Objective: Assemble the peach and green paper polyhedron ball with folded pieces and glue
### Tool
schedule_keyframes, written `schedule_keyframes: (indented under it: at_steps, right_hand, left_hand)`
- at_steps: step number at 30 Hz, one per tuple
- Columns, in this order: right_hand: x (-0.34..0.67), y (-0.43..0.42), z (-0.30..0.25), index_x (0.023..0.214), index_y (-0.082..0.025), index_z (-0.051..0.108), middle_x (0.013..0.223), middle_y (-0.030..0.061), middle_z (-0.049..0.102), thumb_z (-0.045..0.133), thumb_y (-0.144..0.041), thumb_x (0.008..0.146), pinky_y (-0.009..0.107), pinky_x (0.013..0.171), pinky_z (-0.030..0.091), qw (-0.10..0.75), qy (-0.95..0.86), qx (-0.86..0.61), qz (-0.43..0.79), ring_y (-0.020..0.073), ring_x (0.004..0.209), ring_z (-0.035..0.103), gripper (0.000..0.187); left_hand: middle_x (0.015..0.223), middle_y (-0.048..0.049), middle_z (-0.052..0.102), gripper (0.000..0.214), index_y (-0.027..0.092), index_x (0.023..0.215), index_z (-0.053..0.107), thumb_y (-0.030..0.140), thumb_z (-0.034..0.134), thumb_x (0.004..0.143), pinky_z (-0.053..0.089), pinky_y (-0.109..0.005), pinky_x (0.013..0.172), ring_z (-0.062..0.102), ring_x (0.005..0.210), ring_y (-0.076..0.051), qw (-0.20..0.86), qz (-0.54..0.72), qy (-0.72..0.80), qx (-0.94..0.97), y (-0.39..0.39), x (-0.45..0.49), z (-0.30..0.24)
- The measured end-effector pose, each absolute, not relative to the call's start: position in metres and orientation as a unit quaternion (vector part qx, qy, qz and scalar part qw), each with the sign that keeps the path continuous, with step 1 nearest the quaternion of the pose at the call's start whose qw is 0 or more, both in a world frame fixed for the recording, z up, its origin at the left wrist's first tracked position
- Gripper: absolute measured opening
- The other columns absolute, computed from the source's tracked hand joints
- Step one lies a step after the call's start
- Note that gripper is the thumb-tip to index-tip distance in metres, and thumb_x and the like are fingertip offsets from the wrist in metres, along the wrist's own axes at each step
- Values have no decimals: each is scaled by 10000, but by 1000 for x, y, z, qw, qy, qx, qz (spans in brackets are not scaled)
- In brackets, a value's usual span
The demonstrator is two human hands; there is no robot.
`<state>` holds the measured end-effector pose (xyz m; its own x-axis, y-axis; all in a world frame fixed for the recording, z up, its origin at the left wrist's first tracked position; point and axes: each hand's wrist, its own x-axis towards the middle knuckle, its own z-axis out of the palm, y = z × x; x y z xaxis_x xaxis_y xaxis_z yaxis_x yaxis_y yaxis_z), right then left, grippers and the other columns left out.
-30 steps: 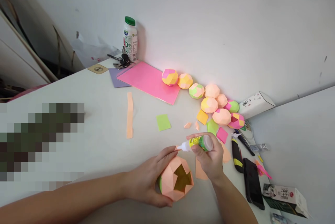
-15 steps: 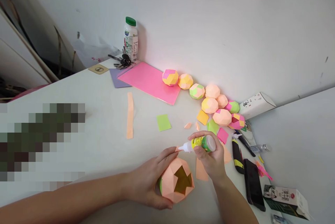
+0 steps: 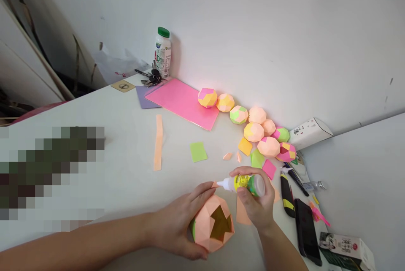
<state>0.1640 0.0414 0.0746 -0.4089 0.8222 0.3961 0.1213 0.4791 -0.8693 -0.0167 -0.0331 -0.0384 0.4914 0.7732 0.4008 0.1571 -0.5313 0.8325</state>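
My left hand (image 3: pixel 186 218) is wrapped around the side of a faceted peach paper ball (image 3: pixel 205 220), which has a jagged opening facing up and right. At its fingertips a small peach paper piece (image 3: pixel 215 184) sticks out. My right hand (image 3: pixel 257 197) grips a glue bottle (image 3: pixel 243 184) with a yellow and green label, tilted sideways. The white nozzle points left and meets the small paper piece; whether glue is coming out cannot be made out. A peach paper sheet (image 3: pixel 243 211) lies partly under my right hand.
Several finished paper balls (image 3: pixel 253 131) line the wall side. A pink sheet (image 3: pixel 180 102), a peach strip (image 3: pixel 158 142) and a green square (image 3: pixel 198 152) lie on the table. To the right are a utility knife (image 3: pixel 287 195), a phone (image 3: pixel 306 231) and a carton (image 3: pixel 346 247). Keys (image 3: pixel 153 77) rest beside a white bottle (image 3: pixel 163 53).
The view has shifted slightly, so everything sits a little lower. Both hands keep their grips, and the nozzle stays at the small paper piece.
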Motion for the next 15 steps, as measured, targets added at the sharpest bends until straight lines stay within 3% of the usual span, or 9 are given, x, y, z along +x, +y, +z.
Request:
schedule_keyframes:
  at_steps: [3,15]
  right_hand:
    - [163,42,74,946,-226,621,861,39,699,696,-266,810,290,697,552,413,-751,-328,399,186,810,663,160]
    - [162,40,70,990,-233,608,905,39,694,674,-218,817,296,734,558,448,-747,-305,384,179,841,663,186]
  left_hand:
    - [1556,-163,106,1230,321,1493,-104,510,783,664,334,-543,1109,190,1422,-431,385,402,306,772,-33,-16,-40]
    - [1549,-157,130,1171,323,1498,-59,528,760,686,321,-540,1119,182,1430,-414,380,413,304,770,-32,-16,-38]
